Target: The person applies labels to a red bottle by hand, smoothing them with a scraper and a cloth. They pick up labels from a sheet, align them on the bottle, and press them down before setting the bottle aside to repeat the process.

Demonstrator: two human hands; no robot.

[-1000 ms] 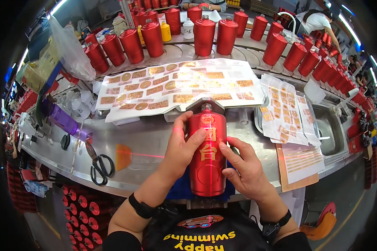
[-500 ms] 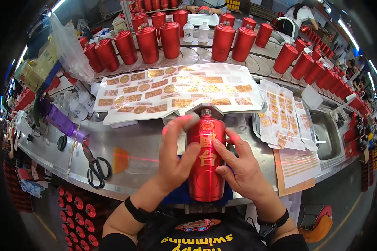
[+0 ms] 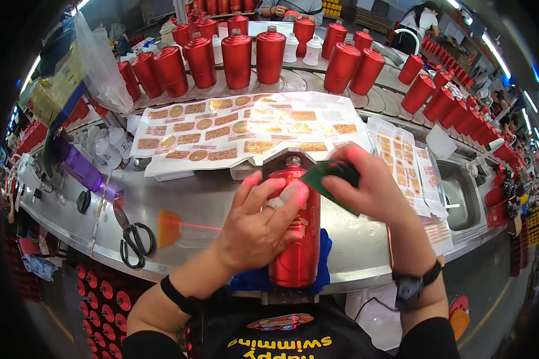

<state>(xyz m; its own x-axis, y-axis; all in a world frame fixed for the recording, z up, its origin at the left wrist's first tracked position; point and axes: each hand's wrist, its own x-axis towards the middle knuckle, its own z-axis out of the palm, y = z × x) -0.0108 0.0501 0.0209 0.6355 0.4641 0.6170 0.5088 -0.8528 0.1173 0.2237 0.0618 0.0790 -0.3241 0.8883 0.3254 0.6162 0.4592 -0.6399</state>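
Note:
A red metallic bottle [image 3: 294, 263] with gold lettering lies neck-away in a metal cradle before me, laser lines across it. My left hand [image 3: 251, 230] rests over its upper front, fingers stretched and touching it; a pale covering shows on one fingertip. Much of the lettering is hidden beneath this hand. In my right hand [image 3: 368, 182] is a dark green flat scraper [image 3: 329, 182], pinched between thumb and fingers. Its tip reaches the bottle's right shoulder; whether it touches I cannot tell. A blue cloth [image 3: 324, 260] is under the bottle.
Sheets of gold decals [image 3: 221, 128] cover the bench beyond, with more decal sheets [image 3: 398, 161] to the right. Scissors [image 3: 136, 239] and an orange scraper [image 3: 169, 227] lie left. Red bottles [image 3: 271, 57] stand on a curved conveyor. A sink [image 3: 461, 194] is at right.
My right hand has left the bottle's side and now holds the green scraper. My left hand has come over the bottle's upper front. Bottles on the conveyor have shifted right.

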